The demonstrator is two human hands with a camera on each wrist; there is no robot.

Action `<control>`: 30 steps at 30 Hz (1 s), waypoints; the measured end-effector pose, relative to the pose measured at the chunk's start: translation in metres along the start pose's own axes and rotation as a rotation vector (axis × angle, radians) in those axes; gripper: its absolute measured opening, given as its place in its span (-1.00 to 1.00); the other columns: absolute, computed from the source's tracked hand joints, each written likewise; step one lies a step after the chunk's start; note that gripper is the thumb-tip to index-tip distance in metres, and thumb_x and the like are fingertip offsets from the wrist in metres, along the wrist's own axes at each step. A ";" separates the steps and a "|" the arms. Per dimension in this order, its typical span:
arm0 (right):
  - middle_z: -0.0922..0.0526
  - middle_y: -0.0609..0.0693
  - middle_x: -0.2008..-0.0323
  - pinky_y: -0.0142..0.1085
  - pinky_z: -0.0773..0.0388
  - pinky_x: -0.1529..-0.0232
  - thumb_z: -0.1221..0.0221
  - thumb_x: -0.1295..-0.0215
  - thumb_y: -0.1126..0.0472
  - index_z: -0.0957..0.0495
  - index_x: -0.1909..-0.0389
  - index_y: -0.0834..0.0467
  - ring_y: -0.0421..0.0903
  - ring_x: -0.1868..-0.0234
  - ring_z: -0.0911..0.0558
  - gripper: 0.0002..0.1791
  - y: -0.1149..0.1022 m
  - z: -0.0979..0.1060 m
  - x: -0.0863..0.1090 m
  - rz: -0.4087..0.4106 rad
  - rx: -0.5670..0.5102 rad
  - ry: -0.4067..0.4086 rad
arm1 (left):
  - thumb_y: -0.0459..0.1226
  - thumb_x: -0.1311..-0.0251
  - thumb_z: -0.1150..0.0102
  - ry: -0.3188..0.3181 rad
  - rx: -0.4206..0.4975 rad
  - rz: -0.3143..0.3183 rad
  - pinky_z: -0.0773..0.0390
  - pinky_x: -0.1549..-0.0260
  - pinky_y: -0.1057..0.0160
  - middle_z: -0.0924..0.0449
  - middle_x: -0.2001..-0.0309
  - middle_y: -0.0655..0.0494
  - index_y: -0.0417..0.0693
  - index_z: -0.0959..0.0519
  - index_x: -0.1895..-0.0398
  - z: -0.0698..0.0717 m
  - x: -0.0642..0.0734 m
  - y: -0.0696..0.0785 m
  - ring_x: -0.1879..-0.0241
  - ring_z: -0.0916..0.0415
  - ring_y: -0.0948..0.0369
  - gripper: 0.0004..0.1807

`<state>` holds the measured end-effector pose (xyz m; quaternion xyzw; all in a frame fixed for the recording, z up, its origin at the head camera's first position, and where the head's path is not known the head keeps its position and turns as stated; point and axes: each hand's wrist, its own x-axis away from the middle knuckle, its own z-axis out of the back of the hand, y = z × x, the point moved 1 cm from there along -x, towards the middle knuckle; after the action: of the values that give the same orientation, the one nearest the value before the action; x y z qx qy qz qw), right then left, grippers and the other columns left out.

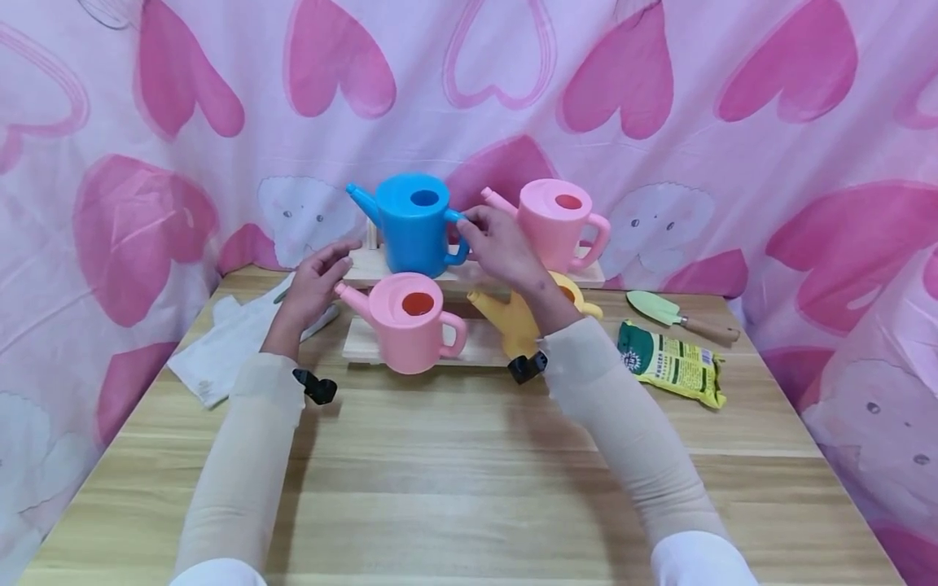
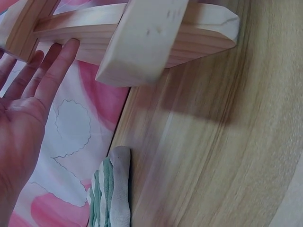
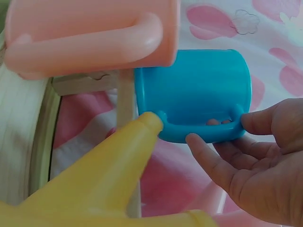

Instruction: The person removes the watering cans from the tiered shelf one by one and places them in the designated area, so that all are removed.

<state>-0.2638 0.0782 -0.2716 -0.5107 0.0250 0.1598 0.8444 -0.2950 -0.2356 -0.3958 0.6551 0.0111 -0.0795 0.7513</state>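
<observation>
A blue watering can [image 1: 416, 236] stands on the upper tier of a wooden shelf [image 1: 362, 267], its spout to the left. My right hand [image 1: 506, 248] holds its handle, thumb and fingers around the grip in the right wrist view. Beside the shelf's left end is my left hand [image 1: 317, 285]; in the left wrist view its fingers [image 2: 56, 71] extend to the wood's edge. A pink watering can [image 1: 554, 232] is on the upper tier at right. Below, another pink watering can [image 1: 405, 338] and a yellow watering can [image 1: 516, 325], partly hidden by my right arm, occupy the lower tier.
White cloth gloves [image 1: 227, 350] lie on the wooden table [image 1: 440, 472] at left. To the right are a small trowel [image 1: 655, 309] with a wooden handle and a green-and-yellow packet [image 1: 674, 366]. A pink heart-patterned curtain [image 1: 337, 57] hangs right behind the shelf.
</observation>
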 end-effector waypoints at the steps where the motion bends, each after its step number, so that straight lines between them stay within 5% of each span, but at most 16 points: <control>1: -0.66 0.14 -0.03 -0.09 -0.69 -0.02 -0.10 -0.59 0.15 -0.57 -0.16 0.24 0.03 0.02 -0.64 -0.69 -0.001 0.001 0.001 0.004 -0.007 0.002 | -0.01 -0.54 -0.07 -0.004 -0.005 0.000 -0.63 0.06 0.41 -0.31 -0.44 0.05 0.11 -0.43 -0.49 0.000 0.000 0.000 -0.25 -0.29 0.08 -0.47; 13: -0.65 0.07 0.11 -0.13 -0.70 0.01 -0.09 -0.60 0.19 -0.57 -0.12 0.24 0.00 0.04 -0.66 -0.74 -0.026 0.020 0.007 0.117 -0.054 0.004 | -0.03 -0.56 -0.05 -0.033 0.025 0.039 -0.63 0.04 0.39 -0.33 -0.41 0.03 0.12 -0.40 -0.51 0.000 -0.003 0.002 -0.18 -0.41 0.10 -0.48; 22: -0.69 -0.02 0.11 -0.23 -0.68 0.07 -0.12 -0.58 0.13 -0.61 -0.16 0.19 -0.07 0.08 -0.63 -0.70 -0.054 0.037 0.027 0.185 0.018 0.022 | -0.06 -0.56 -0.05 -0.049 0.059 0.034 -0.64 0.05 0.38 -0.33 -0.41 0.05 0.09 -0.40 -0.50 0.000 -0.005 0.001 -0.23 -0.36 0.11 -0.49; 30: -0.71 0.04 0.09 -0.18 -0.72 0.07 -0.13 -0.57 0.15 -0.59 -0.16 0.21 -0.04 0.07 -0.71 -0.70 -0.069 0.040 0.055 0.208 -0.077 -0.078 | 0.00 -0.53 -0.07 -0.059 0.044 0.034 -0.65 0.04 0.35 -0.33 -0.44 -0.02 0.09 -0.36 -0.52 0.002 -0.001 0.004 -0.32 -0.34 0.00 -0.42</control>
<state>-0.1960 0.0974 -0.2051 -0.5306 0.0387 0.2673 0.8034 -0.2960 -0.2365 -0.3916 0.6691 -0.0240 -0.0860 0.7378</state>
